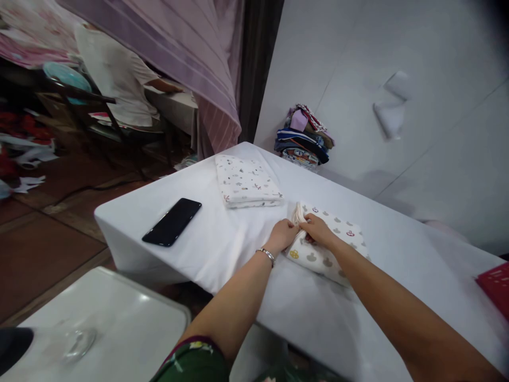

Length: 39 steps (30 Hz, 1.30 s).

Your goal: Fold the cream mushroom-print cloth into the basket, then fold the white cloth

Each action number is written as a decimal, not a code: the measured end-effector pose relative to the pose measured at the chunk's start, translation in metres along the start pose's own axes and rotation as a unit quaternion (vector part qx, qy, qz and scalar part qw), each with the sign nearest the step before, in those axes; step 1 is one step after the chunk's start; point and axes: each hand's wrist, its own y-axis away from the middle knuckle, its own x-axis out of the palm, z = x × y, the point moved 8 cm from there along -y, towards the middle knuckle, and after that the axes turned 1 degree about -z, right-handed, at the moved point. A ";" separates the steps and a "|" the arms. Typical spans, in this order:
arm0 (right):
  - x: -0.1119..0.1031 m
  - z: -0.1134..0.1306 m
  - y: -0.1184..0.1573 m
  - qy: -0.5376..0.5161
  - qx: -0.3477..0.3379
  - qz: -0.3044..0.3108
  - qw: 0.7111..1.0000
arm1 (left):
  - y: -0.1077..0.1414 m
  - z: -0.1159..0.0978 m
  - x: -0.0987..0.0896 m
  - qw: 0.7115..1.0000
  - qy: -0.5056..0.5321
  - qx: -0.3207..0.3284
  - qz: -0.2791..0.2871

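The left hand (284, 234) and right hand (316, 229) pinch the layered edge of the grey-printed white folded cloth (323, 261), lying beneath the right hand; gripping every layer evenly should keep it square.

2 fld. cloths (248, 183) (312, 259), 1 ph. (172, 223), 1 bracelet (267, 255), 1 fabric pile (301, 139).

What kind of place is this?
Maybe a small cloth workshop. There are two folded printed cloths on the white table, a pile of colourful fabric beyond it, and a person in white at another table.
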 end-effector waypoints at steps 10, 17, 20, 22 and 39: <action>0.000 0.002 0.008 -0.095 -0.006 0.036 0.995 | -0.005 0.010 0.012 0.995 0.064 -0.017 0.073; 0.000 0.000 0.015 -0.170 -0.011 0.040 0.985 | -0.009 0.011 0.008 0.998 0.054 -0.007 0.026; 0.001 -0.002 0.016 -0.180 -0.017 0.041 0.983 | -0.008 0.012 0.007 0.998 0.054 -0.020 0.015; 0.002 -0.003 0.016 -0.187 -0.031 0.043 0.981 | -0.008 0.013 0.004 0.998 0.051 -0.029 -0.002; 0.001 0.006 0.024 0.024 -0.174 -0.048 0.983 | -0.009 0.012 -0.001 1.000 0.007 -0.026 -0.004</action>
